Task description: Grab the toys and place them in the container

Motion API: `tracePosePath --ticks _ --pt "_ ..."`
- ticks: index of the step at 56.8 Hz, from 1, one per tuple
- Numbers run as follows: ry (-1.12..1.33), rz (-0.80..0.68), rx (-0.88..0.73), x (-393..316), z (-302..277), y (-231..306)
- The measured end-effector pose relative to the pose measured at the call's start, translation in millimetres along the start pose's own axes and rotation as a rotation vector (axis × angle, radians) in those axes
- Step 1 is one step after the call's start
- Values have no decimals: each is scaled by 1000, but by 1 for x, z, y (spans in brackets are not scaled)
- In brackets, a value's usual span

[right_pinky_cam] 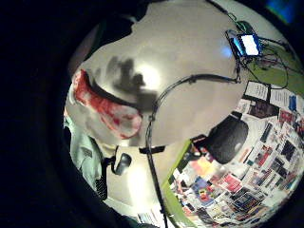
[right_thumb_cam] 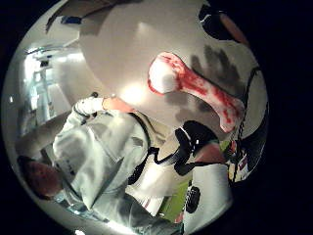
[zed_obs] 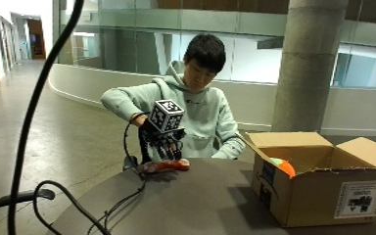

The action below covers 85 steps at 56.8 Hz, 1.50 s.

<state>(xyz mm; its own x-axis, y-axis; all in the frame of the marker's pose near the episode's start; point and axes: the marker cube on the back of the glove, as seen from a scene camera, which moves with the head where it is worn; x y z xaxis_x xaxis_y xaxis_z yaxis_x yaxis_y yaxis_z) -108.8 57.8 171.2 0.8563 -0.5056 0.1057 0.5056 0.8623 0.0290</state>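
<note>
A round grey tabletop fills the lower frame. My gloved right hand hovers left of centre, fingers hanging down and apparently empty, just above a red-and-white toy lying on the tabletop. At right stands the open cardboard box.

dim indoor light, overhead glare
</note>
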Motion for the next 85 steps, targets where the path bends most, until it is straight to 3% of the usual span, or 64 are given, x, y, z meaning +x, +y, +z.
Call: tracePosePath --ticks 67,85 --pt "38 19 -64 -11 46 -7" --pt "43 12 16 -22 51 -19"
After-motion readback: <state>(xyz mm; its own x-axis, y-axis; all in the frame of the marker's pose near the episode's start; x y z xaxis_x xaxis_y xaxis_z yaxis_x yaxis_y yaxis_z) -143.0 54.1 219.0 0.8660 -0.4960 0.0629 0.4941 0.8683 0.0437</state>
